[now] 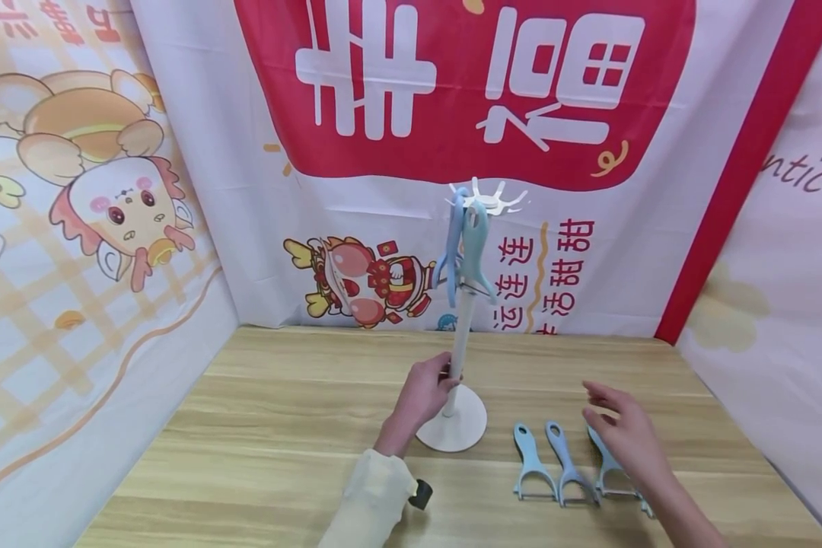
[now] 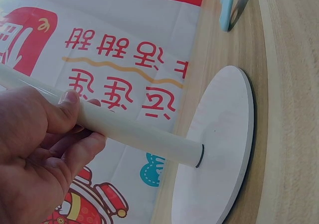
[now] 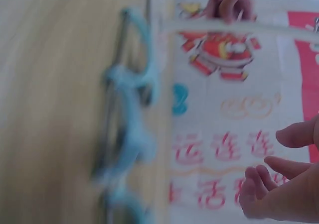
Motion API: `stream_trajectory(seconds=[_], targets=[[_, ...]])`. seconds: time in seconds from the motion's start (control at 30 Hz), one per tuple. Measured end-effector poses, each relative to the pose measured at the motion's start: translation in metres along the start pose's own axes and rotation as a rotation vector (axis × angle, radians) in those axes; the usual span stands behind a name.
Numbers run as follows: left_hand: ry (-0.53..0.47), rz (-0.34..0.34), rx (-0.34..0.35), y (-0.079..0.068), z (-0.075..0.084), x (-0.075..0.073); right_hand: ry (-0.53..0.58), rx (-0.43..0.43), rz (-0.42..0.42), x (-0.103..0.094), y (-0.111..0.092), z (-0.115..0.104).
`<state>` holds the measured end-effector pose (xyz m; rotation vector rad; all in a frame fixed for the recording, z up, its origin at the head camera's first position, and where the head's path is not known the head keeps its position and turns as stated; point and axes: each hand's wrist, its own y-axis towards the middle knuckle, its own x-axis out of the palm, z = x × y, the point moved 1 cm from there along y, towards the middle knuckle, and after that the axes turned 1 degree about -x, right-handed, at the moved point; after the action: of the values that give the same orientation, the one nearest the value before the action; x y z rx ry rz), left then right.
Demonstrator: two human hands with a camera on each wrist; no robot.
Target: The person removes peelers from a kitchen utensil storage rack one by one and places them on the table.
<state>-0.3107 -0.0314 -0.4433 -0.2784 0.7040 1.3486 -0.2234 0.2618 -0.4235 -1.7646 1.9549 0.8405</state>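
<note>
My left hand (image 1: 425, 392) grips the white pole of a stand (image 1: 461, 335) low down, just above its round base (image 1: 469, 426). Thumb and fingers wrap the pole in the left wrist view. From the hooks at the top hang a blue peeler (image 1: 455, 243) and a teal peeler (image 1: 475, 243). On the table lie a light blue peeler (image 1: 529, 460), a darker blue peeler (image 1: 565, 460) and a third peeler (image 1: 611, 464), partly hidden by my right hand (image 1: 623, 426). That hand hovers over it, thumb and fingers apart, holding nothing.
The wooden table (image 1: 281, 426) meets a cloth backdrop (image 1: 246, 228) with red and white print at the back. Printed cloth also lines the left and right sides. A small black object (image 1: 421, 495) shows beside the left sleeve.
</note>
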Motion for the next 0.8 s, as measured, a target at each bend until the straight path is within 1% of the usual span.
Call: stream_trajectory(seconds=[0.07,0.17,0.23,0.33,0.47,0.6,0.7,0.8], targets=[[0.001,0.003,0.005,0.000,-0.001,0.000,0.073,-0.006,-0.020,0.009,0.004,-0.014],[0.002,0.008,0.008,0.000,-0.002,0.001,0.140,-0.016,-0.053,0.024,0.013,-0.033],[0.001,0.008,0.010,0.001,-0.003,0.001,0.198,-0.033,-0.073,0.036,0.020,-0.043],[0.001,0.008,0.008,0.001,-0.004,0.001,0.256,-0.037,-0.116,0.055,0.030,-0.055],[0.000,0.003,0.005,0.001,-0.006,0.001,0.355,-0.034,-0.171,0.081,0.043,-0.066],[0.002,-0.009,0.025,0.002,-0.006,0.000,0.446,-0.026,-0.197,0.103,0.051,-0.074],[0.018,-0.006,0.050,0.002,-0.007,0.000,0.503,-0.023,-0.213,0.115,0.056,-0.078],[0.022,-0.007,0.059,0.003,-0.007,-0.001,0.541,-0.022,-0.218,0.122,0.059,-0.079]])
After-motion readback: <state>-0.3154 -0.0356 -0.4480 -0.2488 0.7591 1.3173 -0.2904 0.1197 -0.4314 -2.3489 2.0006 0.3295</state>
